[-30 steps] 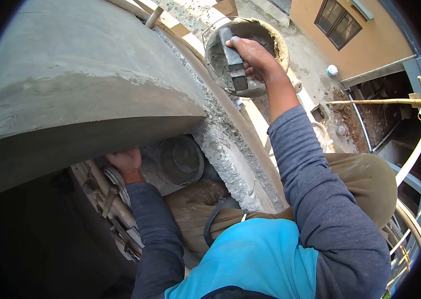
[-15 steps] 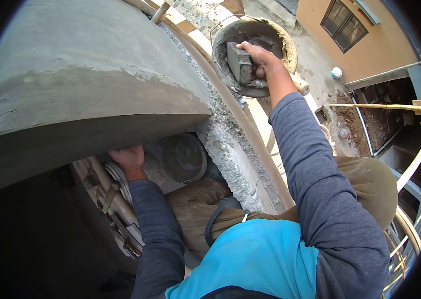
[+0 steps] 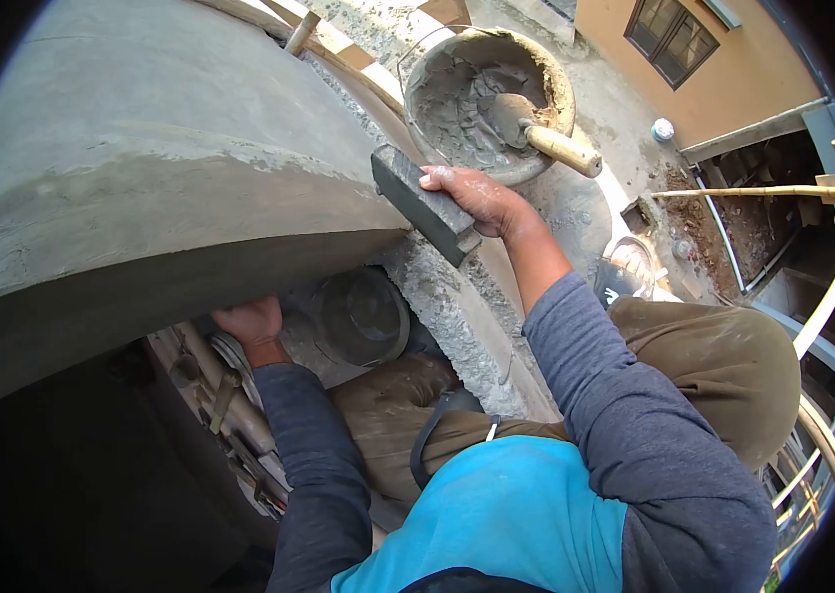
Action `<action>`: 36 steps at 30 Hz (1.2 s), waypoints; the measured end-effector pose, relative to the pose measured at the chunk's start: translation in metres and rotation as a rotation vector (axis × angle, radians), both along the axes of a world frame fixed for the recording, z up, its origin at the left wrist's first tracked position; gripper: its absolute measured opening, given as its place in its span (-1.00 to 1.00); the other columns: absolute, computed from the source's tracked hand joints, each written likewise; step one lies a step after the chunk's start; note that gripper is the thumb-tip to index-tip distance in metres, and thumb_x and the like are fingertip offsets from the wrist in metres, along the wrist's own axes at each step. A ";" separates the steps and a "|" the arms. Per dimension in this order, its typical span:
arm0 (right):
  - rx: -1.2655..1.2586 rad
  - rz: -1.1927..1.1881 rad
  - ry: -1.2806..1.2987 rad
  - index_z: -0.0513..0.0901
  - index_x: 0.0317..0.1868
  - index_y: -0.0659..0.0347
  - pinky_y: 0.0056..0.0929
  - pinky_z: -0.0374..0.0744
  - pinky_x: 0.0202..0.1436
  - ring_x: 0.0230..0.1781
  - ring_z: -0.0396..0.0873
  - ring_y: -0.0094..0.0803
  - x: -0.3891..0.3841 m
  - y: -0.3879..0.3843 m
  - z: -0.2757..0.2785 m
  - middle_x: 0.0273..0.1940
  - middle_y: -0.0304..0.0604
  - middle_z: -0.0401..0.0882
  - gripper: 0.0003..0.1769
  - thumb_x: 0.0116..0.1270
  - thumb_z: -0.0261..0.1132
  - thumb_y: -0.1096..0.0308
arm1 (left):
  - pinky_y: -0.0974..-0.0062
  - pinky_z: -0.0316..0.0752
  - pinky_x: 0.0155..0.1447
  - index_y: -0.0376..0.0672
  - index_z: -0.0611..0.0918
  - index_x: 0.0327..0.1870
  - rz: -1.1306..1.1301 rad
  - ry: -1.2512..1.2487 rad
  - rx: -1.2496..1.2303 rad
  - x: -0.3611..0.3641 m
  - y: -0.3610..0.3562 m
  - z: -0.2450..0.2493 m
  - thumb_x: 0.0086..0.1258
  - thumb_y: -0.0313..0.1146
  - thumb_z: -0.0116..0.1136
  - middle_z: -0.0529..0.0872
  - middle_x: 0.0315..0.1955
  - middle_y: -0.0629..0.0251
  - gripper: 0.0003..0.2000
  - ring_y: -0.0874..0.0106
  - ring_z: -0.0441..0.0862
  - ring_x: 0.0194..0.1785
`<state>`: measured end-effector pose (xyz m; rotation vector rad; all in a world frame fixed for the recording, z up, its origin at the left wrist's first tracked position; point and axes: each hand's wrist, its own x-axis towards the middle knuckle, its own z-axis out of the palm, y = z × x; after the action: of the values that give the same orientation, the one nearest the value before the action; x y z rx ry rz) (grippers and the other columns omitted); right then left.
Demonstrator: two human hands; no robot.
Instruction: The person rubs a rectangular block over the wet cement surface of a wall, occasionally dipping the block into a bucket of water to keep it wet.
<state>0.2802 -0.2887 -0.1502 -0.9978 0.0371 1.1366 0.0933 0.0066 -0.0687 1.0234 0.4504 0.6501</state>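
My right hand [image 3: 477,203] is closed around a grey rectangular block [image 3: 422,203], thumb on its top. The frames do not show for certain what kind of block it is. It is held tilted over the rough concrete edge, beside the curved grey plastered wall [image 3: 190,178]. Past it stands a bucket of wet mortar [image 3: 561,94], with a trowel [image 3: 561,148] resting in it, its wooden handle over the rim. My left hand [image 3: 251,321] is under the wall's lower edge, its palm showing and its fingers mostly hidden.
Another round bucket [image 3: 363,316] sits in the shaded gap by my leg. Poles [image 3: 230,385] lie along the dark opening at left. The rough concrete ledge [image 3: 467,321] runs between my legs. Bamboo poles [image 3: 758,192] and a tan building [image 3: 714,109] are at right, above ground lower down.
My right hand has come out of the mortar bucket, bringing the block left and down towards the wall. The trowel in the bucket now shows fully. My left hand stays about where it was.
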 end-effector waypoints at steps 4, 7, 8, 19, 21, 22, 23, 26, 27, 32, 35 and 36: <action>-0.121 0.039 -0.269 0.41 0.39 0.27 -0.41 0.45 0.24 0.11 0.51 -0.42 -0.027 0.024 -0.048 0.21 -0.06 0.51 -0.32 0.30 0.22 0.15 | 0.13 0.19 0.48 -0.05 0.47 0.36 0.025 -0.023 -0.054 0.001 -0.004 0.003 0.48 0.17 -0.13 0.50 0.33 0.32 -0.40 0.26 0.38 0.40; -0.028 0.026 -0.405 0.38 0.44 0.16 -0.35 0.45 0.25 0.21 0.47 -0.29 -0.031 0.043 -0.046 0.26 -0.02 0.49 -0.25 0.27 0.23 0.04 | 0.12 0.18 0.49 -0.06 0.47 0.36 0.002 -0.054 -0.058 0.000 0.002 0.000 0.48 0.16 -0.12 0.50 0.33 0.31 -0.41 0.25 0.37 0.40; 0.035 -0.022 -0.533 0.38 0.44 0.15 -0.36 0.42 0.28 0.23 0.47 -0.28 -0.032 0.046 -0.037 0.26 -0.02 0.50 -0.26 0.27 0.24 0.07 | 0.12 0.18 0.49 -0.07 0.48 0.35 -0.026 -0.079 -0.069 -0.002 0.006 -0.003 0.48 0.15 -0.12 0.50 0.33 0.30 -0.41 0.24 0.37 0.40; -0.178 0.055 -0.670 0.43 0.42 0.09 -0.31 0.35 0.41 0.34 0.44 -0.17 -0.025 0.056 -0.061 0.34 0.07 0.47 -0.28 0.24 0.36 0.12 | 0.12 0.22 0.47 -0.10 0.49 0.33 0.010 -0.052 -0.021 0.001 -0.003 0.002 0.49 0.14 -0.12 0.52 0.30 0.29 -0.42 0.24 0.41 0.38; -0.099 0.010 -0.764 0.42 0.42 0.12 -0.30 0.35 0.41 0.33 0.45 -0.14 -0.017 0.058 -0.032 0.34 0.08 0.47 -0.27 0.25 0.35 0.11 | 0.13 0.22 0.47 -0.10 0.49 0.33 0.015 -0.043 -0.016 0.002 -0.002 0.001 0.49 0.14 -0.12 0.52 0.30 0.29 -0.42 0.24 0.41 0.38; -0.014 -0.035 -0.856 0.41 0.42 0.15 -0.29 0.35 0.41 0.32 0.47 -0.11 -0.016 0.062 -0.022 0.34 0.10 0.46 -0.27 0.26 0.34 0.10 | 0.12 0.21 0.47 -0.10 0.49 0.33 -0.007 -0.045 -0.011 0.001 0.001 0.000 0.48 0.15 -0.12 0.52 0.30 0.29 -0.41 0.24 0.40 0.38; -0.053 -0.098 -0.886 0.42 0.41 0.16 -0.30 0.35 0.41 0.30 0.48 -0.04 -0.015 0.072 -0.027 0.31 0.12 0.48 -0.26 0.27 0.30 0.00 | 0.12 0.21 0.47 -0.10 0.49 0.33 -0.032 -0.047 -0.005 0.000 0.003 0.000 0.48 0.16 -0.12 0.52 0.30 0.29 -0.40 0.24 0.40 0.38; -0.401 0.184 -0.773 0.47 0.38 0.09 -0.30 0.35 0.41 0.30 0.47 -0.01 -0.009 0.072 -0.055 0.32 0.12 0.47 -0.26 0.27 0.23 -0.11 | 0.10 0.21 0.47 -0.10 0.49 0.33 0.112 -0.011 -0.040 0.009 -0.015 0.008 0.47 0.19 -0.12 0.52 0.30 0.29 -0.38 0.23 0.41 0.38; -0.469 0.261 -0.759 0.48 0.36 0.14 -0.30 0.36 0.40 0.30 0.46 0.00 -0.011 0.063 -0.052 0.31 0.14 0.48 -0.24 0.26 0.20 -0.15 | 0.10 0.21 0.47 -0.10 0.49 0.33 0.101 -0.019 -0.040 0.012 -0.012 0.008 0.47 0.19 -0.12 0.52 0.30 0.29 -0.38 0.23 0.41 0.38; -0.442 0.356 -0.700 0.52 0.28 0.30 -0.23 0.45 0.28 0.21 0.53 0.05 -0.025 0.050 -0.029 0.18 0.21 0.56 -0.21 0.22 0.16 -0.16 | 0.08 0.22 0.46 -0.09 0.50 0.32 0.041 -0.005 -0.006 0.002 0.003 -0.001 0.48 0.17 -0.12 0.53 0.29 0.29 -0.40 0.23 0.42 0.36; -0.087 -0.208 -0.906 0.57 0.19 0.33 -0.12 0.49 0.17 0.08 0.59 0.10 -0.024 0.067 0.002 0.05 0.22 0.63 -0.29 0.24 0.17 -0.11 | 0.08 0.22 0.46 -0.09 0.49 0.33 0.063 -0.003 -0.023 0.004 -0.004 0.003 0.48 0.16 -0.12 0.52 0.30 0.29 -0.41 0.23 0.41 0.37; -0.089 -0.213 -0.912 0.57 0.19 0.33 -0.12 0.49 0.17 0.08 0.59 0.10 -0.020 0.067 -0.002 0.05 0.22 0.63 -0.29 0.24 0.17 -0.11 | 0.08 0.22 0.46 -0.09 0.49 0.33 0.057 -0.008 -0.024 0.006 -0.005 0.002 0.48 0.16 -0.12 0.52 0.30 0.29 -0.41 0.23 0.41 0.37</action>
<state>0.2601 -0.2220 -0.1520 -1.4753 -0.5272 0.4146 0.0995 0.0018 -0.0665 0.9878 0.4811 0.6982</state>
